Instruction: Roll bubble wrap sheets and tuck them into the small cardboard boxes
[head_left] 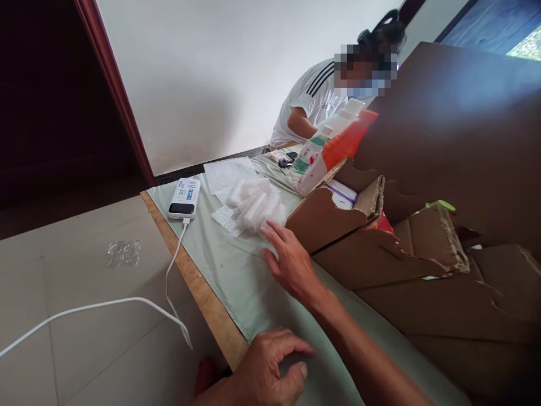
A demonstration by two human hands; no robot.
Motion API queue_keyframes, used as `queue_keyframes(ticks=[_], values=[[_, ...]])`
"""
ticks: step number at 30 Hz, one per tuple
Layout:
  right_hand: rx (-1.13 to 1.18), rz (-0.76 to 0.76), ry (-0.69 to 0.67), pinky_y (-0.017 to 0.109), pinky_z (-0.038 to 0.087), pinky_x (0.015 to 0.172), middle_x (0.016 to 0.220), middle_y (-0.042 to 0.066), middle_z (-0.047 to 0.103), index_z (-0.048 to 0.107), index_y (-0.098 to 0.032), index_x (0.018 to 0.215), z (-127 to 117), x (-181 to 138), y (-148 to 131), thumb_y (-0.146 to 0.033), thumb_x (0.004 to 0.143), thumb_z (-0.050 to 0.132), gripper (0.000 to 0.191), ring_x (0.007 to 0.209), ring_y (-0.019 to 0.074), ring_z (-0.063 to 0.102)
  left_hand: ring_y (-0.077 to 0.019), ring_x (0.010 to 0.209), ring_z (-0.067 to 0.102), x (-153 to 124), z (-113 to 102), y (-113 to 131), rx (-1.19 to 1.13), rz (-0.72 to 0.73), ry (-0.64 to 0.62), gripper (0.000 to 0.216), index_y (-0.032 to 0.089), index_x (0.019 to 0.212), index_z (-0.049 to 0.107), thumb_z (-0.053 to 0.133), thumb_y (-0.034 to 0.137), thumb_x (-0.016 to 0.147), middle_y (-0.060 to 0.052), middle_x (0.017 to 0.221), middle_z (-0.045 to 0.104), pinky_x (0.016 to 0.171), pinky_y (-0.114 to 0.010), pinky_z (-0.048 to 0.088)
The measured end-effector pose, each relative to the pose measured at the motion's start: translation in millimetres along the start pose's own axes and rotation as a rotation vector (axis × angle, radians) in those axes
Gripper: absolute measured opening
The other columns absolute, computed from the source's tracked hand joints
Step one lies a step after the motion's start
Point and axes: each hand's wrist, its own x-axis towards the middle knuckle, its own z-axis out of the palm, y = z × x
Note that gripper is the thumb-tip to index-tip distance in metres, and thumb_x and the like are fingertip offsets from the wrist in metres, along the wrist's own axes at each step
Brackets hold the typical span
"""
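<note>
A heap of clear bubble wrap pieces (253,206), some folded or rolled, lies on the pale green cloth (228,270) over the table. My right hand (291,260) reaches to the near edge of this heap with fingers apart and nothing in them; whether a fingertip touches the plastic I cannot tell. Closer to me, my left hand (274,361) hovers at the table's front edge, fingers bent and thumb apart, with nothing between them. A flat bubble wrap sheet (226,172) lies behind the heap.
A white power bank (184,198) with a white cable (169,282) lies at the table's left edge. Cardboard bins (333,217) line the right side. Behind them are a water bottle (310,153), a red-and-white package (349,138) and another person (313,93). Crumpled clear plastic (123,254) lies on the floor.
</note>
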Motion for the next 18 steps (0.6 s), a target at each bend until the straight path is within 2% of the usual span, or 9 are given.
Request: queue_keyframes(ticks=[3, 6, 9, 11, 13, 15, 18], values=[[-0.121, 0.024, -0.111, 0.047, 0.052, 0.101, 0.146, 0.018, 0.059, 0.062, -0.013, 0.132, 8, 41, 6, -0.011, 0.087, 0.062, 0.046, 0.131, 0.0334, 0.057, -0.0226, 0.078, 0.070, -1, 3, -7, -0.036, 0.038, 0.007, 0.032, 0.016, 0.100, 0.077, 0.059, 0.018, 0.073, -0.009, 0.083, 0.076, 0.073, -0.032, 0.054], [-0.143, 0.029, -0.116, 0.045, 0.052, 0.096, 0.133, 0.019, 0.067, 0.069, -0.011, 0.118, 11, 59, 14, -0.011, 0.083, 0.066, 0.036, 0.121, 0.0350, 0.062, -0.0224, 0.077, 0.072, -1, 5, -14, -0.081, 0.085, 0.036, 0.033, 0.016, 0.101, 0.077, 0.060, 0.017, 0.073, -0.009, 0.083, 0.078, 0.072, -0.031, 0.055], [-0.160, 0.021, -0.075, 0.041, 0.052, 0.091, 0.121, 0.013, 0.074, 0.073, -0.018, 0.107, 2, 58, 12, -0.015, 0.091, 0.059, 0.021, 0.109, 0.0298, 0.066, -0.0225, 0.078, 0.073, -1, 6, -18, -0.120, 0.080, 0.036, 0.032, 0.017, 0.101, 0.078, 0.062, 0.017, 0.074, -0.009, 0.084, 0.078, 0.072, -0.031, 0.056], [-0.168, 0.020, -0.026, 0.041, 0.050, 0.090, 0.117, 0.010, 0.075, 0.073, -0.019, 0.107, -7, 60, 6, -0.017, 0.097, 0.051, 0.025, 0.105, 0.0282, 0.066, -0.0225, 0.078, 0.073, -2, 6, -20, -0.144, 0.056, 0.026, 0.032, 0.017, 0.101, 0.078, 0.063, 0.016, 0.073, -0.008, 0.085, 0.079, 0.073, -0.031, 0.056], [-0.169, -0.007, 0.007, 0.043, 0.047, 0.093, 0.128, 0.011, 0.071, 0.071, -0.019, 0.119, -11, 67, -2, -0.017, 0.098, 0.049, 0.030, 0.113, 0.0295, 0.062, -0.0228, 0.080, 0.073, -2, 7, -21, -0.157, 0.035, 0.018, 0.033, 0.018, 0.101, 0.079, 0.063, 0.015, 0.071, -0.008, 0.086, 0.079, 0.074, -0.031, 0.057], [-0.162, -0.065, -0.027, 0.045, 0.045, 0.098, 0.137, 0.011, 0.067, 0.069, -0.018, 0.125, -9, 78, -6, -0.015, 0.096, 0.053, 0.034, 0.125, 0.0315, 0.057, -0.0232, 0.080, 0.073, -2, 7, -23, -0.161, 0.032, 0.015, 0.035, 0.017, 0.101, 0.080, 0.064, 0.013, 0.070, -0.008, 0.085, 0.079, 0.073, -0.031, 0.057], [-0.145, -0.120, -0.123, 0.044, 0.044, 0.095, 0.119, 0.009, 0.076, 0.075, -0.019, 0.108, -4, 93, -3, -0.012, 0.091, 0.059, 0.024, 0.120, 0.0302, 0.062, -0.0234, 0.079, 0.073, -2, 8, -28, -0.158, 0.053, -0.011, 0.034, 0.017, 0.101, 0.080, 0.066, 0.014, 0.070, -0.008, 0.084, 0.079, 0.073, -0.030, 0.057]])
